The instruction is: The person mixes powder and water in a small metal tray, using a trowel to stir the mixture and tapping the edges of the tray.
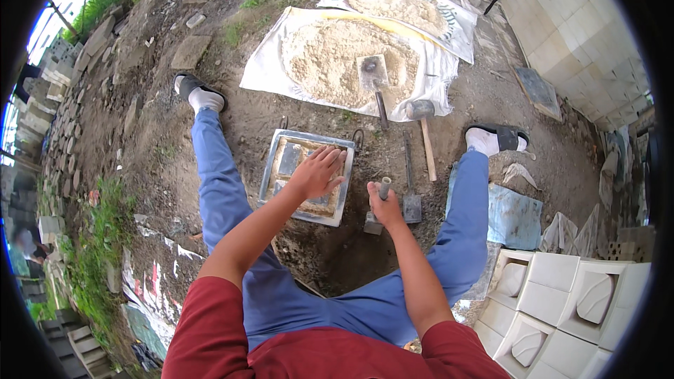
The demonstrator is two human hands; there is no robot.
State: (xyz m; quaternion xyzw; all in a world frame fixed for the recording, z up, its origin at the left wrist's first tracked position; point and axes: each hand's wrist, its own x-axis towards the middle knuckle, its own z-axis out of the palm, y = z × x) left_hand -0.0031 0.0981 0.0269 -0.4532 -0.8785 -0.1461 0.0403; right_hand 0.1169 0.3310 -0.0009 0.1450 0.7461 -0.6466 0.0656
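Right hand curled round a grey pipe, long axis pointing up my feed, left hand spread over squarish frame, nothing gripped that I see

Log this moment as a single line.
Left hand: open, over gray-rimmed frame | Right hand: gripping gray-handled tool | Mallet: beyond right hand | Shovel: blade on pale heap

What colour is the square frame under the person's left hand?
The square frame is light grey; it shows best in the head view.
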